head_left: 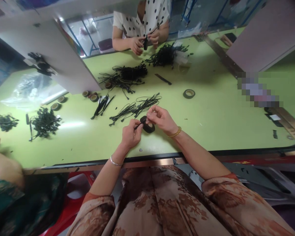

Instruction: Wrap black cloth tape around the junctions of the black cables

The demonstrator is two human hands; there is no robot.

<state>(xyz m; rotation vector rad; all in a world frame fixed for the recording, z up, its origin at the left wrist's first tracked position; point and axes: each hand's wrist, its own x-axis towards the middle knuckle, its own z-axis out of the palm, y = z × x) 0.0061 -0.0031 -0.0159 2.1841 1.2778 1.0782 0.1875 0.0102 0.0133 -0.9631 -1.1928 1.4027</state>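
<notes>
Near the front edge of the table, my two hands meet over a roll of black tape [148, 127]. My left hand [131, 133] is closed, with a thin black cable [137, 126] pinched between thumb and fingers. My right hand [162, 120] is closed too, its thumb and forefinger pinching at the tape beside the cable's end. Its other fingers lie against the roll, and their exact hold on it is hidden. Just beyond my hands lies a loose bunch of black cables [135, 108] with small connectors.
Across the table a co-worker's hands [145, 43] hold a black item beside cable piles [166, 54]. Another tape roll [189, 93] and a dark blade-like tool [163, 79] lie ahead. More cables [45, 122] lie left, near another person's arm [5, 164]. White panels [54, 55] stand on the table.
</notes>
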